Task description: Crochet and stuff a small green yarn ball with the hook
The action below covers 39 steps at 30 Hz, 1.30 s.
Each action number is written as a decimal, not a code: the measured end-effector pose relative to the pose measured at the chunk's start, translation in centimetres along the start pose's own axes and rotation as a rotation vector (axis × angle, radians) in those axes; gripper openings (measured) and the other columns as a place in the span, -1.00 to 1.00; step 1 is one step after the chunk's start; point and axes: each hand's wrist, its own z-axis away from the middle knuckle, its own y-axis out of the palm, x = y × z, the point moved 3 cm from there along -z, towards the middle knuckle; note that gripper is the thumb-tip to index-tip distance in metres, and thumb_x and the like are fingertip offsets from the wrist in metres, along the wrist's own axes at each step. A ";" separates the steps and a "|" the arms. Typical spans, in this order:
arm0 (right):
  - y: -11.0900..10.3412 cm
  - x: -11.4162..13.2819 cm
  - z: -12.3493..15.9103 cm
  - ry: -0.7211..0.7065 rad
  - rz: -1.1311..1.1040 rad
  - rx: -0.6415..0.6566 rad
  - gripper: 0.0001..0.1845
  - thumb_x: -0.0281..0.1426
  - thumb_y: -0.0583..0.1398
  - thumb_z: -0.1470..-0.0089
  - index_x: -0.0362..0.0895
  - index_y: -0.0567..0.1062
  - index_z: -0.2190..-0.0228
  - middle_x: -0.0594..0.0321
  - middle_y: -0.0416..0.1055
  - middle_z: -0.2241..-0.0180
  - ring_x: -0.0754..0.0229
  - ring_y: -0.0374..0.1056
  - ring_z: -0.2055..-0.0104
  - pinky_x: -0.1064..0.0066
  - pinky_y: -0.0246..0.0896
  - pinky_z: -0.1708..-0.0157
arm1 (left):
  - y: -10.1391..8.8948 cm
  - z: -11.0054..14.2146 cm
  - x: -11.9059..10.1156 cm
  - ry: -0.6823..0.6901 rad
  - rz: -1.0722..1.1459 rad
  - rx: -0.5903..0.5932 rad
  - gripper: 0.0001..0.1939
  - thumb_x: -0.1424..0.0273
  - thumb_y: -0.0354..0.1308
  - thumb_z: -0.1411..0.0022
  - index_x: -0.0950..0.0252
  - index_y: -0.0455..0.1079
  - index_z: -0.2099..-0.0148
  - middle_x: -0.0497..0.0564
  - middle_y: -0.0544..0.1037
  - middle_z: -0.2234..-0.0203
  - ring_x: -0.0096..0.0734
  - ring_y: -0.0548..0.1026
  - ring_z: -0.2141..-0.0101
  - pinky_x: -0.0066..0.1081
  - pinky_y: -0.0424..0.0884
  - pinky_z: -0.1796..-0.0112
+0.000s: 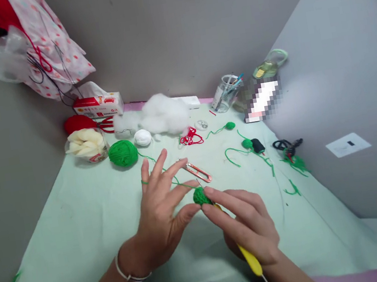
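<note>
Left hand pinches the crochet piece; right hand, beside it, grips the hook. Keep the yarn taut.

The left hand and right hand hold green crochet (yellow-handled hook in the right).

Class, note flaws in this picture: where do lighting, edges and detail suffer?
Head view: soft glow on the right wall, black top right corner, pixelated block right of the glass jar; same view, stitches on the green crocheted piece look slightly soft.
</note>
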 end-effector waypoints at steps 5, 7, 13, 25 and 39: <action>0.2 0.1 -0.1 -0.031 0.048 -0.023 -0.67 -0.59 0.21 -0.25 -0.09 0.58 0.00 0.10 0.61 -0.02 0.13 0.52 0.08 0.32 0.56 0.21 | 1.9 0.6 0.8 -0.401 0.782 0.092 -0.49 0.28 0.26 -0.34 -0.02 0.36 -0.31 0.04 0.55 -0.12 -0.11 0.45 -0.17 -0.11 0.35 -0.19; 0.4 0.0 -0.4 -0.031 0.014 -0.017 -0.70 -0.61 0.22 -0.24 -0.16 0.58 0.04 0.03 0.62 0.03 0.13 0.52 0.08 0.31 0.55 0.20 | 2.3 0.6 0.6 -0.482 1.029 0.074 -0.48 0.35 0.36 -0.26 -0.03 0.43 -0.25 -0.02 0.61 0.07 -0.27 0.54 0.00 -0.33 0.47 -0.03; 0.4 -0.7 -0.8 -0.027 -0.044 -0.010 -0.67 -0.60 0.20 -0.26 -0.13 0.58 0.00 0.05 0.61 0.07 0.07 0.52 0.06 0.22 0.55 0.17 | 3.1 1.0 0.3 -0.608 1.204 0.032 -0.48 0.47 0.44 -0.16 0.06 0.52 -0.16 -0.07 0.52 0.23 -0.49 0.51 0.16 -0.54 0.46 0.11; 1.5 -0.5 0.3 0.146 -0.291 -0.151 -0.60 -0.55 0.18 -0.29 0.06 0.58 -0.05 0.16 0.59 0.15 0.09 0.51 0.15 0.24 0.51 0.28 | 3.6 1.0 -0.2 -0.776 1.488 0.090 -0.45 0.42 0.35 -0.24 0.25 0.42 -0.26 0.02 0.58 0.21 -0.47 0.48 0.19 -0.46 0.34 0.08; 1.0 -2.3 0.1 0.673 -0.977 -0.111 -0.78 -0.43 0.19 -0.33 -0.05 0.65 0.13 0.17 0.61 0.26 0.19 0.48 0.29 0.32 0.44 0.29 | 2.1 0.7 1.3 -0.665 1.310 0.185 -0.43 0.39 0.32 -0.19 0.23 0.44 -0.26 -0.03 0.49 0.29 -0.47 0.37 0.29 -0.46 0.28 0.20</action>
